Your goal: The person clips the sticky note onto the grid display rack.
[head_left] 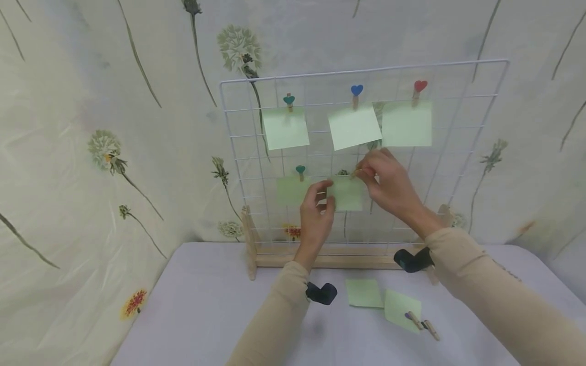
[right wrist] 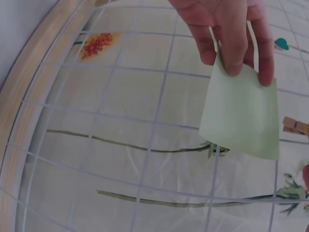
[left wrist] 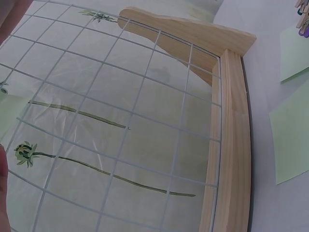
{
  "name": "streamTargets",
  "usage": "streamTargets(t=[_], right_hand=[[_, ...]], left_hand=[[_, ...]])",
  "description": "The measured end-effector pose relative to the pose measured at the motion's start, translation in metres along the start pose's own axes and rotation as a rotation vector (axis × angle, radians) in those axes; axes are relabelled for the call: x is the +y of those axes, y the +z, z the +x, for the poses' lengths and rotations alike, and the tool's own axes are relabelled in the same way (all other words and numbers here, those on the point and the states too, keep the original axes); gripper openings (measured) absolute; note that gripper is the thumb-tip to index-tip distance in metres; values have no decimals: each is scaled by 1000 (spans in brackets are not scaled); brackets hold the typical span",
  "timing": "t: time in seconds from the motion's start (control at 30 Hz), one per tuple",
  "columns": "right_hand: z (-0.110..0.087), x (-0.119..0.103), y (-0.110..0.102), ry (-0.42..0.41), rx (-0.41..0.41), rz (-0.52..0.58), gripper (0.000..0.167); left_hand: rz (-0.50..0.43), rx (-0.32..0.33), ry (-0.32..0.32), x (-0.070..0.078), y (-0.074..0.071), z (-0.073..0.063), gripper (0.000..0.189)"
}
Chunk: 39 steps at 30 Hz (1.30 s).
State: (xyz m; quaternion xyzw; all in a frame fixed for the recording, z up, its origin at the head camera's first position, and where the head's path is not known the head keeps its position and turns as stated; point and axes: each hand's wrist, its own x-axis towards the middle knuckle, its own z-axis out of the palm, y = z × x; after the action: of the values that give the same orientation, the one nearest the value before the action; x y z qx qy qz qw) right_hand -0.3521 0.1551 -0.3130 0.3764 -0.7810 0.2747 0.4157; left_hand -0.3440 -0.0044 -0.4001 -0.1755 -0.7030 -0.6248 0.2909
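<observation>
My left hand (head_left: 317,216) pinches a pale green paper note (head_left: 348,194) by its left edge, against the lower part of a white wire grid (head_left: 458,122). In the right wrist view the note (right wrist: 241,113) bows slightly, with the left thumb (right wrist: 234,53) on its face. My right hand (head_left: 389,180) holds a small wooden clothespin (right wrist: 294,125) near the note's top right corner. Only fingertips of that hand show at the right wrist view's edge. Left of the note, another green note (head_left: 289,190) hangs from a clothespin with a teal heart (head_left: 300,170).
Three notes hang above, under teal (head_left: 289,99), blue (head_left: 356,90) and red heart (head_left: 420,86) clothespins. The grid stands in a wooden base (head_left: 329,261). On the white table (head_left: 192,315) lie two green notes (head_left: 363,293) and loose clothespins (head_left: 430,330). Behind hangs a flower-patterned cloth (head_left: 114,76).
</observation>
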Motion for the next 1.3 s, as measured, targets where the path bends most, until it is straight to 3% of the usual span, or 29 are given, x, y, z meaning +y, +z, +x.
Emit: streamTargets(t=[0.2, 1.3], right_hand=[[3, 0, 3, -7, -31, -41, 20], [12, 0, 4, -8, -146, -65, 16]], left_hand=[[-4, 3, -1, 0, 0, 0, 31], [-2, -1, 15, -1, 0, 1, 29]])
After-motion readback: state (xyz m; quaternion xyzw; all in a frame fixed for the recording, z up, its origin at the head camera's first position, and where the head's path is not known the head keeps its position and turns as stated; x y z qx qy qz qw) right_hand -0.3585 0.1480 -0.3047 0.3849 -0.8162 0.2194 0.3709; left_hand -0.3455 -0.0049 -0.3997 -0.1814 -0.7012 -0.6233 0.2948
